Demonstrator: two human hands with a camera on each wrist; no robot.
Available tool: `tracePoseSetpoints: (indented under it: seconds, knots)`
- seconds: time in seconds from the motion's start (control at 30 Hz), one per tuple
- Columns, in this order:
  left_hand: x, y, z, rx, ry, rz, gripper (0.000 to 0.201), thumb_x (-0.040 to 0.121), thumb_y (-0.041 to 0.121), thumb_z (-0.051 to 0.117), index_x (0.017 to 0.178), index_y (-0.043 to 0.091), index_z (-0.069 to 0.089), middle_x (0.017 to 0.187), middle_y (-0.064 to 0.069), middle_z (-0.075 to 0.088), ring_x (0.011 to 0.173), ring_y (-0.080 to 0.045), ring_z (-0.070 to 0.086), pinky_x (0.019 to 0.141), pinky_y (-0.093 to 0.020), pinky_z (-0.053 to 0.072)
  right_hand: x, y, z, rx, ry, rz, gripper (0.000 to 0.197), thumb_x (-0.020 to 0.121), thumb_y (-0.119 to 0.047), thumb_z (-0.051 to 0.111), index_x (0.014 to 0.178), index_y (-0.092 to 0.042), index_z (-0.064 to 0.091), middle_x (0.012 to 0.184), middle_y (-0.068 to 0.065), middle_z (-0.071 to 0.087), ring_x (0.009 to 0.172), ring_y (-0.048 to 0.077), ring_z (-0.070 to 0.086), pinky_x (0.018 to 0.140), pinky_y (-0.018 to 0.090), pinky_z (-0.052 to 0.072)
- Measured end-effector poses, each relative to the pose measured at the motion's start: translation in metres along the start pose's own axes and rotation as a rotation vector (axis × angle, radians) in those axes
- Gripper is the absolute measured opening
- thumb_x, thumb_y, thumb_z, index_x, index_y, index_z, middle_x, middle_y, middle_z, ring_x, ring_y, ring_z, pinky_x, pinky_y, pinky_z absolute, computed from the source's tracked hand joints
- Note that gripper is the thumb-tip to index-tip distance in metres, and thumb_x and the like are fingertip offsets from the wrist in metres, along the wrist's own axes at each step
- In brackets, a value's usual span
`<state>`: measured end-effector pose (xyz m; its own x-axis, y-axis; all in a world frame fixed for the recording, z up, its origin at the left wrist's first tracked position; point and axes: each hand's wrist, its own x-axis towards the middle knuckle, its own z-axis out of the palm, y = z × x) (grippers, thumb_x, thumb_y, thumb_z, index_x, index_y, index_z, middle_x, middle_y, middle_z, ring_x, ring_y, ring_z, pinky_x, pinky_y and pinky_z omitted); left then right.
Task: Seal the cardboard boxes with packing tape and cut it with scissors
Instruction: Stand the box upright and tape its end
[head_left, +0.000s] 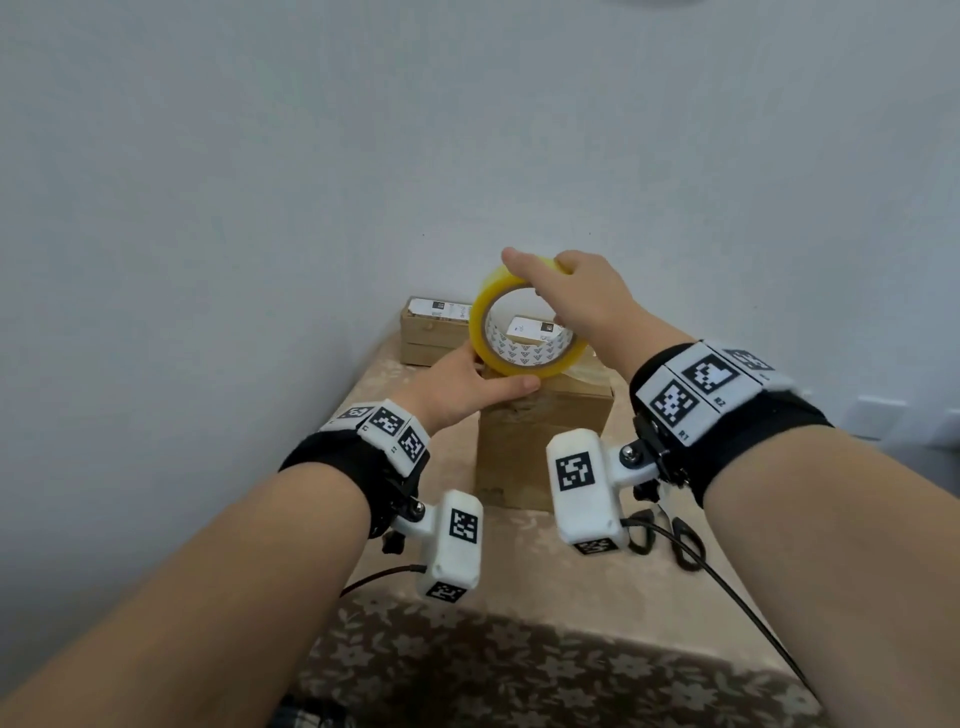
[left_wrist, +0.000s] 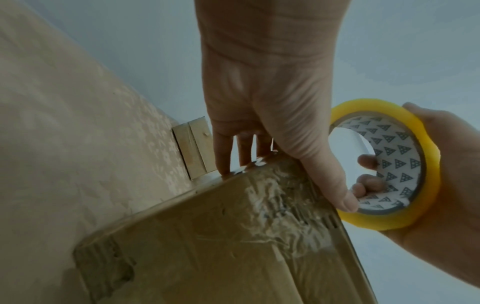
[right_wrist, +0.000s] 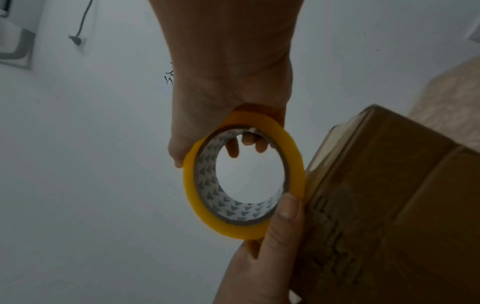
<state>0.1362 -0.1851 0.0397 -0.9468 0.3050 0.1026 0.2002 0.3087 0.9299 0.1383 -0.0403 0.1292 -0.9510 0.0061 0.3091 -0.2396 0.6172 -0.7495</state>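
Note:
A brown cardboard box (head_left: 535, 447) stands on the table, with crinkled clear tape over its near top edge (left_wrist: 272, 195). My left hand (head_left: 480, 382) lies on the box top with straight fingers, its thumb along the near top edge under the roll. My right hand (head_left: 576, 296) grips a yellow packing tape roll (head_left: 480, 332) just above the box top, fingers through the core and thumb outside. In the right wrist view the roll (right_wrist: 189, 185) stands beside the box (right_wrist: 389, 195), and my left thumb touches its lower rim. Black-handled scissors (head_left: 675, 526) lie on the table right of the box.
Two more cardboard boxes (head_left: 431, 338) with white labels sit at the table's far end against the wall. A flowered beige tablecloth (head_left: 519, 649) covers the narrow table. Cables from the wrist cameras trail over the near part of the table.

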Motion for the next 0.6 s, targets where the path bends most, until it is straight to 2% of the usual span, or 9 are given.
tracePoseSetpoints:
  seconds: [0.1,0.17,0.23,0.33,0.43,0.47,0.53,0.6]
  knots:
    - [-0.001,-0.001,0.002,-0.009,0.022,-0.001,0.067,0.072,0.043,0.078,0.13,0.024,0.05,0.12,0.012,0.061,0.111,-0.003,0.055,0.103,-0.031,0.042,-0.001,0.0,0.0,0.021,0.014,0.001,0.055,0.08,-0.066,0.057,0.092,-0.012,0.051,0.084,-0.001,0.05,0.086,0.019,0.054,0.07,0.03,0.037]
    - [-0.001,-0.002,0.002,-0.003,0.041,-0.007,0.066,0.072,0.043,0.078,0.129,0.027,0.049,0.121,0.012,0.06,0.112,-0.005,0.053,0.103,-0.031,0.041,-0.002,-0.005,-0.001,-0.017,0.034,-0.021,0.05,0.081,-0.06,0.061,0.074,-0.013,0.046,0.069,-0.002,0.039,0.067,0.014,0.044,0.06,0.028,0.032]
    - [0.0,-0.004,0.001,0.01,0.057,-0.013,0.069,0.071,0.045,0.078,0.129,0.027,0.048,0.122,0.009,0.059,0.113,-0.008,0.053,0.103,-0.033,0.041,-0.002,-0.012,-0.006,-0.096,0.061,-0.059,0.052,0.079,-0.055,0.066,0.063,-0.015,0.037,0.062,-0.002,0.03,0.056,0.014,0.035,0.053,0.029,0.027]
    - [0.001,-0.008,-0.002,0.032,0.071,-0.039,0.083,0.061,0.058,0.078,0.129,0.023,0.046,0.119,0.005,0.059,0.111,-0.013,0.056,0.1,-0.036,0.045,0.002,-0.021,-0.035,-0.398,0.091,-0.102,0.051,0.075,-0.05,0.069,0.059,-0.011,0.04,0.056,0.0,0.036,0.051,0.016,0.036,0.048,0.031,0.027]
    - [0.002,-0.009,-0.003,0.054,0.033,-0.047,0.091,0.053,0.067,0.076,0.129,0.026,0.046,0.119,0.005,0.059,0.112,-0.012,0.056,0.1,-0.036,0.045,0.002,-0.01,-0.063,-0.674,0.009,-0.051,0.048,0.072,-0.046,0.07,0.056,-0.01,0.042,0.054,0.002,0.041,0.05,0.018,0.04,0.046,0.027,0.027]
    - [0.003,-0.008,-0.002,0.071,0.028,-0.049,0.088,0.055,0.067,0.076,0.128,0.026,0.047,0.118,0.006,0.059,0.111,-0.011,0.056,0.101,-0.035,0.045,0.001,-0.003,-0.066,-0.712,-0.019,-0.029,0.046,0.072,-0.045,0.069,0.057,-0.01,0.043,0.055,0.002,0.043,0.051,0.018,0.042,0.046,0.026,0.028]
    - [0.001,-0.003,-0.001,0.131,0.022,-0.04,0.074,0.069,0.058,0.074,0.128,0.025,0.045,0.119,0.007,0.058,0.111,-0.01,0.055,0.098,-0.028,0.044,-0.002,0.01,-0.063,-0.77,-0.054,-0.011,0.044,0.075,-0.046,0.066,0.059,-0.011,0.045,0.059,0.003,0.046,0.054,0.018,0.044,0.047,0.026,0.029]
    - [-0.004,0.005,-0.003,0.23,-0.009,-0.028,0.069,0.081,0.051,0.065,0.137,0.021,0.039,0.129,0.003,0.052,0.114,-0.01,0.051,0.092,-0.02,0.041,-0.003,0.016,-0.06,-0.786,-0.068,-0.013,0.044,0.076,-0.048,0.065,0.061,-0.011,0.047,0.061,0.003,0.049,0.056,0.018,0.046,0.048,0.026,0.03]
